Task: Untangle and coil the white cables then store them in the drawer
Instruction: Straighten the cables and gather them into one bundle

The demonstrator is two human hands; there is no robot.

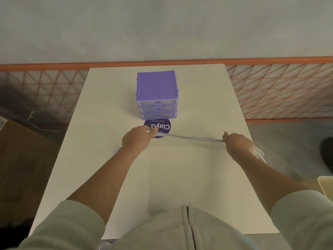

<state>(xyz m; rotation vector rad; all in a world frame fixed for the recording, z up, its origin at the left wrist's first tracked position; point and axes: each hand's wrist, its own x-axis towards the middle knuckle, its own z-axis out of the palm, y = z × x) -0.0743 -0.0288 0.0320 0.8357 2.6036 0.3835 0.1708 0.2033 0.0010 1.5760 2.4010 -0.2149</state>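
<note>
A smooth, matte white rectangular table (162,177) is filling the middle of the view. At its far end a boxy purple plastic drawer unit (157,94) is standing, its three clear-fronted drawers all pushed in. A round purple sticker (160,127) is lying flat just in front of it. The left hand (137,138) is pinching one end of the thin white cables (189,138), fingers curled round them, while the right hand (238,143) is gripping the other end; the strands are stretching taut between them above the tabletop, with loose loops hanging past the right hand.
</note>
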